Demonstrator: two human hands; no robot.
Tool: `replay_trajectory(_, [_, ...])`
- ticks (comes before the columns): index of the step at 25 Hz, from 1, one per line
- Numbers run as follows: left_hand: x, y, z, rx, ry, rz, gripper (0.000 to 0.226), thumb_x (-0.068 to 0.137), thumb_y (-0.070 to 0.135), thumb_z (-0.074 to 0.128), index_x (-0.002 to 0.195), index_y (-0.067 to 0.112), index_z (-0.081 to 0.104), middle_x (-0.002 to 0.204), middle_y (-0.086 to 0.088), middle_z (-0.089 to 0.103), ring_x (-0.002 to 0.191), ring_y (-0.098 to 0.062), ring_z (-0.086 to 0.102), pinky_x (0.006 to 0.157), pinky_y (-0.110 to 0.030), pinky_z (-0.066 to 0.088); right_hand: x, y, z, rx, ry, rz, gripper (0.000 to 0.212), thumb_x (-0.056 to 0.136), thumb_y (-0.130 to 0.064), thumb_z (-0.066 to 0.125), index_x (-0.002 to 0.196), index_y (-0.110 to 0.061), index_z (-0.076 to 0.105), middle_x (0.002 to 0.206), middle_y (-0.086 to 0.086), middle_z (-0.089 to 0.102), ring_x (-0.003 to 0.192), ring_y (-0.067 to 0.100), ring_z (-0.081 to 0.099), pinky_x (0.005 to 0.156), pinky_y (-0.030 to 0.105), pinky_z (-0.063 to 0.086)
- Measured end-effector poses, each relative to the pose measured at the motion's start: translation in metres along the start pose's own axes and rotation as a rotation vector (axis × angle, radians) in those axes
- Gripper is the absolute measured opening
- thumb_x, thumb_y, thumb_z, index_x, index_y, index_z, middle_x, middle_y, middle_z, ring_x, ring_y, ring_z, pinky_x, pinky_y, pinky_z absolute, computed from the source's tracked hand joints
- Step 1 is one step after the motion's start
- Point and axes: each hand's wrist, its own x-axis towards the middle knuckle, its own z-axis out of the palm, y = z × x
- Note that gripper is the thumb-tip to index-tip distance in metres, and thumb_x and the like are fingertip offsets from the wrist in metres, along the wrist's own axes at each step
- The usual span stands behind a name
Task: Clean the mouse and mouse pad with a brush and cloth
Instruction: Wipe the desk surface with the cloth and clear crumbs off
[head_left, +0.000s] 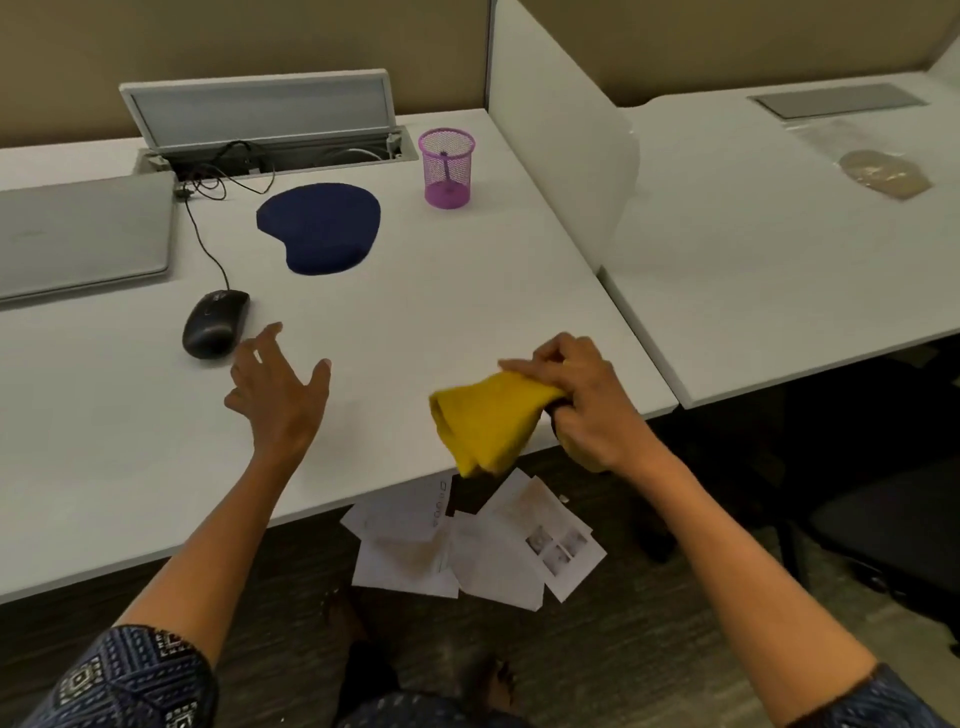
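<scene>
Mouse (215, 323) and mouse pad (321, 227) sit apart on the white desk (467, 291) in front of me: the black corded mouse lies toward my left, near the closed grey laptop (83, 234), while the dark blue pad with its wrist cushion rests farther back, near the middle of the desk. My left hand (278, 387) hovers just beside the mouse, fingers spread wide and relaxed, gripping nothing; whether a fingertip touches the mouse I cannot tell. My right hand (582, 400) is at the desk's near edge, fingers curled tight around a bunched yellow cloth (483, 421), which fans out from my fist and hangs partly past the edge. Something dark shows inside the same fist beneath the cloth, too hidden to name. The mouse's black cord (205, 234) runs back to an open cable tray (275, 156) at the rear of the desk, its grey lid (257, 106) tipped upright. A purple mesh pen cup (447, 166) stands to the right of the pad, a purple stick-like item leaning inside it. A white divider panel (561, 130) separates my desk from the next one. Loose printed papers (478, 540) lie scattered on the floor below the desk edge. My patterned blue sleeves (124, 680) frame the bottom corners.
</scene>
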Motion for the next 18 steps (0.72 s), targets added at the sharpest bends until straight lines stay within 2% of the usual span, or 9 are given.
replay_trajectory(4, [0.007, -0.005, -0.006, -0.004, 0.042, -0.005, 0.061, 0.085, 0.026, 0.064, 0.137, 0.013, 0.033, 0.145, -0.018, 0.026, 0.133, -0.035, 0.027, 0.106, -0.052, 0.019, 0.052, 0.008, -0.020, 0.090, 0.230, 0.059, 0.056, 0.078, 0.009, 0.052, 0.124, -0.021, 0.060, 0.105, 0.006, 0.049, 0.106, 0.023, 0.047, 0.087, 0.018, 0.035])
replay_trajectory(5, [0.010, -0.007, -0.008, 0.005, 0.060, -0.008, 0.061, 0.085, 0.025, 0.064, 0.136, 0.012, 0.033, 0.144, -0.019, 0.027, 0.132, -0.035, 0.028, 0.106, -0.052, 0.020, 0.068, 0.012, -0.023, 0.062, 0.301, 0.076, 0.054, 0.078, 0.008, 0.053, 0.124, -0.019, 0.060, 0.107, 0.009, 0.050, 0.106, 0.024, 0.048, 0.087, 0.018, 0.037])
replay_trajectory(7, [0.019, -0.014, -0.013, 0.021, 0.083, -0.013, 0.060, 0.085, 0.024, 0.065, 0.134, 0.009, 0.035, 0.142, -0.020, 0.028, 0.129, -0.037, 0.031, 0.105, -0.053, 0.022, 0.095, 0.024, -0.019, -0.072, 0.376, 0.154, 0.050, 0.082, 0.003, 0.055, 0.128, -0.015, 0.057, 0.114, 0.017, 0.050, 0.109, 0.030, 0.047, 0.090, 0.028, 0.042])
replay_trajectory(8, [0.024, -0.018, -0.015, 0.024, 0.089, -0.012, 0.059, 0.084, 0.024, 0.065, 0.133, 0.009, 0.036, 0.140, -0.021, 0.029, 0.128, -0.037, 0.032, 0.104, -0.053, 0.023, 0.103, 0.032, -0.012, -0.163, 0.353, 0.215, 0.047, 0.084, 0.000, 0.054, 0.130, -0.014, 0.055, 0.117, 0.019, 0.048, 0.111, 0.033, 0.046, 0.091, 0.035, 0.043])
replay_trajectory(10, [0.034, -0.026, -0.019, 0.027, 0.090, -0.008, 0.058, 0.084, 0.023, 0.066, 0.132, 0.009, 0.038, 0.139, -0.021, 0.029, 0.125, -0.038, 0.035, 0.103, -0.052, 0.024, 0.105, 0.047, 0.011, -0.333, 0.190, 0.364, 0.041, 0.088, -0.008, 0.052, 0.129, -0.010, 0.050, 0.122, 0.019, 0.043, 0.114, 0.037, 0.042, 0.089, 0.046, 0.041])
replay_trajectory(12, [0.044, -0.037, -0.023, 0.034, 0.084, -0.016, 0.057, 0.084, 0.023, 0.066, 0.132, 0.009, 0.038, 0.139, -0.020, 0.027, 0.125, -0.037, 0.035, 0.103, -0.051, 0.024, 0.098, 0.050, 0.035, -0.461, 0.025, 0.480, 0.037, 0.090, -0.015, 0.050, 0.127, -0.010, 0.046, 0.124, 0.020, 0.041, 0.113, 0.038, 0.040, 0.084, 0.047, 0.040])
replay_trajectory(14, [0.052, -0.047, -0.027, 0.044, 0.079, -0.037, 0.058, 0.084, 0.023, 0.065, 0.133, 0.011, 0.037, 0.140, -0.019, 0.027, 0.126, -0.037, 0.034, 0.103, -0.050, 0.024, 0.095, 0.039, 0.055, -0.514, -0.043, 0.466, 0.039, 0.087, -0.017, 0.051, 0.125, -0.012, 0.044, 0.122, 0.020, 0.044, 0.109, 0.038, 0.042, 0.081, 0.045, 0.041])
replay_trajectory(18, [0.066, -0.065, -0.033, 0.012, 0.054, -0.064, 0.060, 0.083, 0.021, 0.066, 0.135, 0.013, 0.036, 0.139, -0.017, 0.028, 0.125, -0.034, 0.034, 0.103, -0.047, 0.024, 0.108, -0.016, 0.098, -0.380, -0.158, 0.261, 0.047, 0.082, -0.015, 0.055, 0.127, -0.022, 0.046, 0.123, 0.014, 0.046, 0.110, 0.034, 0.044, 0.089, 0.046, 0.040])
